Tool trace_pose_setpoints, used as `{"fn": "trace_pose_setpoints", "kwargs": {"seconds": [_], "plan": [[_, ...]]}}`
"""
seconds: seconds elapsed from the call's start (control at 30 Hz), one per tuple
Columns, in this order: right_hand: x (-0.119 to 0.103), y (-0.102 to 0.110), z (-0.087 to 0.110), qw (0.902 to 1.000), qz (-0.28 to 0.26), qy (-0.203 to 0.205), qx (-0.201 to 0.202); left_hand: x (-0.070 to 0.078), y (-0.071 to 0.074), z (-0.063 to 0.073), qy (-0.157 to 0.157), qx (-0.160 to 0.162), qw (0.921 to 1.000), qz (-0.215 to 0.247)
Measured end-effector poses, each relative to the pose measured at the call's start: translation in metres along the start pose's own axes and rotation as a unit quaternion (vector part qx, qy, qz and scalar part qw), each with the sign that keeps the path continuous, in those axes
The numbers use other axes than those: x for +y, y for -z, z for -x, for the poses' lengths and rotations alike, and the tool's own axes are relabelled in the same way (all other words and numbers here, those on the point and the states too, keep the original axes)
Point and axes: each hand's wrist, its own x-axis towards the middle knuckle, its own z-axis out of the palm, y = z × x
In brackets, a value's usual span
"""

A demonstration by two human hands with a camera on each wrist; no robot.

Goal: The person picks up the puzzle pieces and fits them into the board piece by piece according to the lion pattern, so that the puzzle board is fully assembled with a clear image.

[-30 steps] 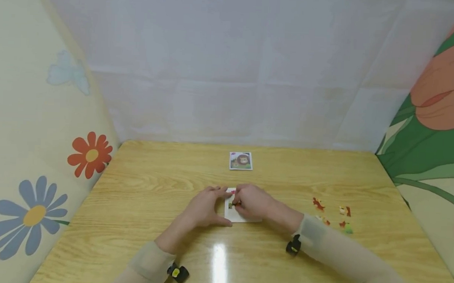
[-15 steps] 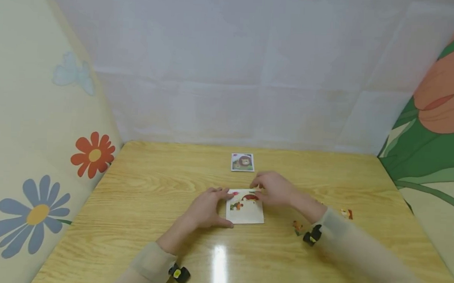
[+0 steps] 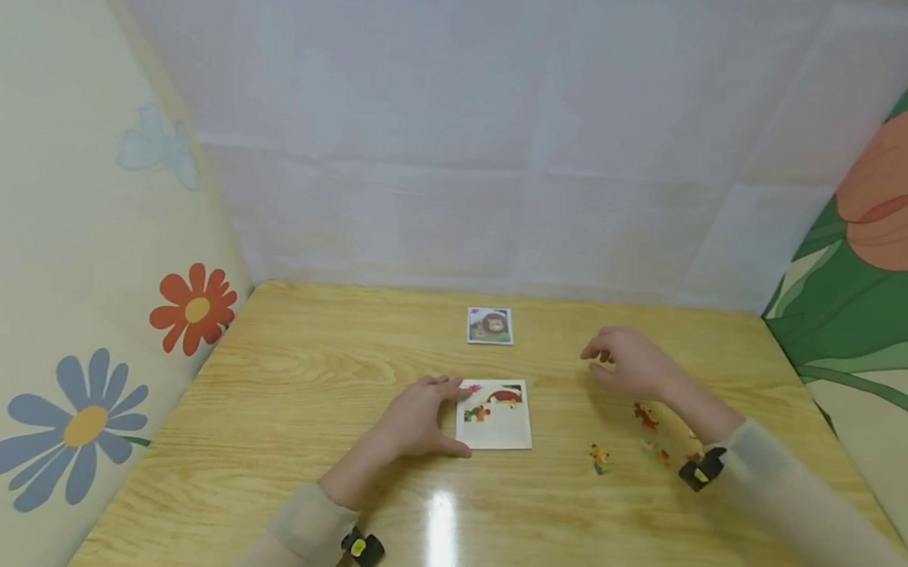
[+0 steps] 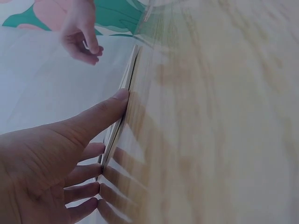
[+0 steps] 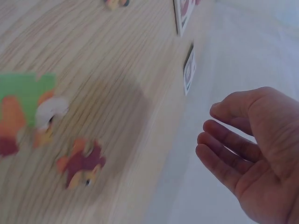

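Observation:
A white jigsaw board (image 3: 495, 431) lies flat on the table, with a few puzzle pieces (image 3: 504, 395) along its upper part. My left hand (image 3: 415, 420) rests at the board's left edge, thumb by the near corner and index finger over the far corner. In the left wrist view the thumb (image 4: 105, 112) and the straight fingers touch that edge. My right hand (image 3: 635, 365) hovers right of the board, loosely bent and holding nothing. Below it in the right wrist view lie a dark-red puzzle piece (image 5: 83, 163) and a green-and-orange one (image 5: 28, 105).
Several loose puzzle pieces (image 3: 600, 458) are scattered on the wooden table (image 3: 309, 345) at the right, partly hidden by my right forearm. A small lion picture card (image 3: 490, 325) lies beyond the board. A white sheet (image 3: 472, 192) hangs behind the table.
My right hand has left the board and moved right, above the loose pieces. The board's upper pieces, earlier covered by that hand, now show. My left hand stays at the board's edge.

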Motion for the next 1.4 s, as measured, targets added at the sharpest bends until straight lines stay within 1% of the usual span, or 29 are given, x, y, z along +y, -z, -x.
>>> {"fn": "trace_pose_setpoints", "kwargs": {"seconds": [0.2, 0.4, 0.57, 0.63, 0.83, 0.97, 1.1, 1.2, 1.27, 1.4], "plan": [[0.016, 0.007, 0.022, 0.9999, 0.007, -0.012, 0.002, 0.000, 0.000, 0.000, 0.005, -0.002, 1.0000, -0.003], [0.028, 0.008, 0.041, 0.9996, 0.005, -0.024, -0.012, 0.001, -0.002, -0.001, 0.007, -0.005, 1.0000, 0.000], [0.036, 0.008, 0.053, 0.9985, 0.002, -0.047, -0.028, 0.001, -0.002, -0.001, 0.010, -0.003, 0.9999, 0.001], [0.039, 0.009, 0.056, 0.9983, 0.000, -0.050, -0.031, 0.001, -0.002, -0.001, 0.012, -0.003, 0.9999, 0.001], [0.045, 0.009, 0.065, 0.9987, 0.002, -0.038, -0.034, 0.001, -0.002, 0.000, 0.010, -0.003, 0.9999, 0.003], [0.049, 0.007, 0.073, 0.9981, -0.001, -0.038, -0.049, 0.001, -0.002, 0.000, 0.012, -0.004, 0.9999, 0.003], [0.051, 0.004, 0.080, 0.9963, -0.030, -0.039, -0.070, 0.002, -0.002, 0.001, 0.014, -0.007, 0.9999, 0.006], [0.052, 0.001, 0.084, 0.9955, -0.040, -0.026, -0.082, 0.002, -0.001, 0.001, 0.014, -0.007, 0.9998, 0.008], [0.052, 0.000, 0.085, 0.9958, -0.036, -0.015, -0.082, 0.001, -0.001, 0.002, 0.013, -0.006, 0.9999, 0.007], [0.051, -0.001, 0.086, 0.9961, -0.026, -0.014, -0.084, 0.001, 0.000, 0.002, 0.013, -0.004, 0.9999, 0.007]]}}
